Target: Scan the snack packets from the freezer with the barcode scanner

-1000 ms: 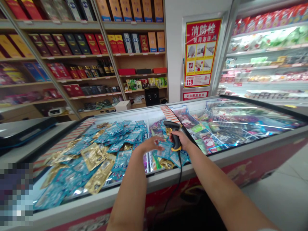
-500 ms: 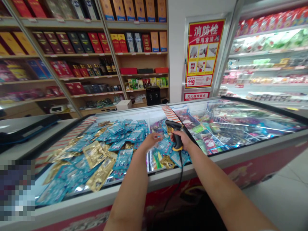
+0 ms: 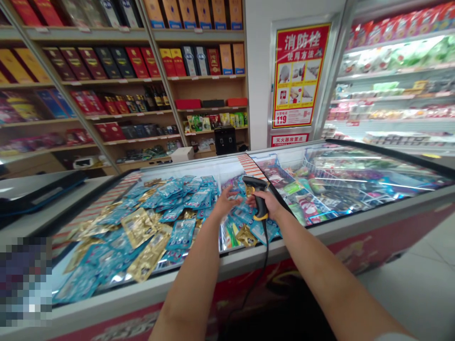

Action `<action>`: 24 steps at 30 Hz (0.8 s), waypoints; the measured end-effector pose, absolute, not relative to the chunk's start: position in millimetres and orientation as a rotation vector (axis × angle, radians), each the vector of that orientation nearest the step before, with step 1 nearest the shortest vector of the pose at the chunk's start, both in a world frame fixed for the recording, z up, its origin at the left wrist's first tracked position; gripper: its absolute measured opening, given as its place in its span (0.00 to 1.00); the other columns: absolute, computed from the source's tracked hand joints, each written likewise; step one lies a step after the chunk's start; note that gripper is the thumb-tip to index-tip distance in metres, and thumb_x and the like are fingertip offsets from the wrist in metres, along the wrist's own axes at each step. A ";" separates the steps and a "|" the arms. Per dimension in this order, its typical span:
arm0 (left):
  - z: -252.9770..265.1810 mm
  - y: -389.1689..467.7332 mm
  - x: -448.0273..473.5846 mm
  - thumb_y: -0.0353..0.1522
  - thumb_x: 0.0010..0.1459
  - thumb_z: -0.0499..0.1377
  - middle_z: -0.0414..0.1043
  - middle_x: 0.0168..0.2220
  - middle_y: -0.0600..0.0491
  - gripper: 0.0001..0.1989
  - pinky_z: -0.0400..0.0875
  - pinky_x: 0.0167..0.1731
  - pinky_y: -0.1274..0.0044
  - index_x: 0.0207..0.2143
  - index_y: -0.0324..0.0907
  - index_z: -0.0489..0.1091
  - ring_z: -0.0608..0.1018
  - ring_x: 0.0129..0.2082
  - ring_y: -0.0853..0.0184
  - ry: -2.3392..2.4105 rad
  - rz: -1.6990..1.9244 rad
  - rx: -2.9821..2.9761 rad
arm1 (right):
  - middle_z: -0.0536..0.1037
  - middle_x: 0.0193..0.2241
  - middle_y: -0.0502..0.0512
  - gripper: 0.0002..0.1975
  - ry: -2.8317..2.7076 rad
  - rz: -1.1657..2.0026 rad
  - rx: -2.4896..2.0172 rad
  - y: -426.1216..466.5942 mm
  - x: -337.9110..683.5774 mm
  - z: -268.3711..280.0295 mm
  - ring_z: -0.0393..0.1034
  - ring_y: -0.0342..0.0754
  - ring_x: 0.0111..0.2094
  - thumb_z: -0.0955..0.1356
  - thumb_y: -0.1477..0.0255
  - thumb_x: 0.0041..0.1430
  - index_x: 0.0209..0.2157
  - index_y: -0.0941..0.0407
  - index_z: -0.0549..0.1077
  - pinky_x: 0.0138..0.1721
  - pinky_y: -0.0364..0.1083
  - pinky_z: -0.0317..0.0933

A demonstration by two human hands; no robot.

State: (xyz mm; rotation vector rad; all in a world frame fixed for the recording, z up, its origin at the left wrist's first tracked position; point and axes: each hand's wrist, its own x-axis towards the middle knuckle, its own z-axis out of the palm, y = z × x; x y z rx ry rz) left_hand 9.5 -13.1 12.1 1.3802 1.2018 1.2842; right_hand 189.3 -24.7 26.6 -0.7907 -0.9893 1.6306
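Observation:
My right hand (image 3: 267, 202) is closed around the grip of a black and yellow barcode scanner (image 3: 261, 208), whose head points to the left. Its cable (image 3: 266, 251) hangs down over the front of the freezer. To the left of the scanner, my left hand (image 3: 226, 202) has its fingers spread and holds nothing that I can see. Below and between both hands lie blue packets (image 3: 245, 214) and a gold packet (image 3: 246, 235) on the glass. A large heap of blue packets (image 3: 181, 233) and gold packets (image 3: 138, 226) spreads left of my left hand.
The chest freezer (image 3: 320, 232) runs across in front of me, with wire baskets (image 3: 323, 175) under its right glass. Behind it stand shelves (image 3: 135, 81) of boxes. A dark device (image 3: 39, 189) rests on the left counter. A lit refrigerated display (image 3: 401, 99) stands at the right.
My left hand's fingers have opened and spread, and the hand is slightly higher. The right hand keeps its hold on the scanner, and the view has shifted slightly.

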 end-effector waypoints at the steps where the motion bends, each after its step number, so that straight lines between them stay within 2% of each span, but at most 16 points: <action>1: 13.6 -15.6 9.4 0.31 0.34 0.70 0.68 0.50 0.42 0.48 0.69 0.33 0.77 0.60 0.45 0.56 0.74 0.41 0.63 1.145 1.232 1.389 | 0.78 0.23 0.57 0.06 -0.982 1.625 -0.791 -24.3 189.0 26.6 0.73 0.46 0.24 0.66 0.72 0.51 0.26 0.60 0.73 0.28 0.43 0.68; 3: 14.9 -18.3 9.1 0.25 0.29 0.71 0.65 0.53 0.42 0.56 0.69 0.32 0.78 0.62 0.47 0.51 0.73 0.42 0.63 1.112 1.158 1.418 | 0.78 0.23 0.57 0.06 -0.977 1.612 -0.789 -23.7 188.7 26.5 0.74 0.46 0.26 0.66 0.72 0.51 0.25 0.60 0.73 0.31 0.43 0.69; 5: 13.7 -16.5 8.6 0.24 0.29 0.70 0.70 0.47 0.44 0.56 0.68 0.28 0.79 0.63 0.45 0.50 0.74 0.35 0.66 1.137 1.171 1.417 | 0.78 0.23 0.57 0.06 -0.979 1.602 -0.786 -23.3 188.6 26.5 0.74 0.46 0.26 0.65 0.73 0.52 0.25 0.60 0.73 0.32 0.43 0.69; 8: 9.7 -6.8 6.3 0.27 0.35 0.68 0.72 0.30 0.53 0.47 0.66 0.25 0.80 0.60 0.39 0.57 0.70 0.24 0.72 1.195 1.343 1.376 | 0.78 0.22 0.55 0.06 -0.991 1.614 -0.770 -23.5 189.1 26.5 0.74 0.45 0.26 0.65 0.73 0.53 0.26 0.59 0.72 0.32 0.42 0.68; 10: 7.3 0.5 3.5 0.30 0.39 0.66 0.70 0.24 0.56 0.35 0.65 0.26 0.79 0.53 0.36 0.65 0.70 0.22 0.72 1.224 1.484 1.350 | 0.78 0.23 0.56 0.05 -1.005 1.622 -0.759 -23.9 189.6 26.3 0.74 0.45 0.27 0.65 0.73 0.53 0.27 0.59 0.72 0.32 0.42 0.68; 13: 5.0 7.0 -0.8 0.34 0.44 0.64 0.72 0.26 0.53 0.20 0.67 0.30 0.77 0.41 0.36 0.73 0.73 0.26 0.69 1.288 1.676 1.318 | 0.78 0.24 0.57 0.05 -1.018 1.618 -0.750 -24.2 189.5 25.5 0.75 0.46 0.28 0.66 0.73 0.52 0.28 0.59 0.71 0.32 0.42 0.68; 16: 3.5 6.1 -1.3 0.35 0.47 0.62 0.74 0.31 0.50 0.12 0.68 0.36 0.73 0.34 0.37 0.73 0.75 0.31 0.65 1.468 1.772 1.371 | 0.79 0.28 0.58 0.04 -1.008 1.617 -0.732 -24.1 188.8 24.5 0.75 0.47 0.31 0.67 0.73 0.51 0.30 0.59 0.71 0.31 0.42 0.68; 20: 3.4 -0.9 4.4 0.31 0.50 0.60 0.75 0.35 0.49 0.07 0.67 0.39 0.71 0.34 0.41 0.73 0.76 0.35 0.61 1.624 1.544 1.644 | 0.79 0.32 0.59 0.05 -1.008 1.619 -0.724 -22.3 188.5 23.0 0.75 0.47 0.29 0.68 0.72 0.50 0.30 0.59 0.71 0.26 0.41 0.67; 24: 6.4 -5.6 8.5 0.30 0.52 0.57 0.75 0.35 0.47 0.07 0.67 0.40 0.72 0.35 0.42 0.72 0.76 0.38 0.59 1.795 1.428 1.730 | 0.79 0.32 0.58 0.07 -1.031 1.610 -0.735 -20.3 189.7 21.6 0.73 0.44 0.25 0.68 0.70 0.49 0.31 0.59 0.71 0.23 0.40 0.65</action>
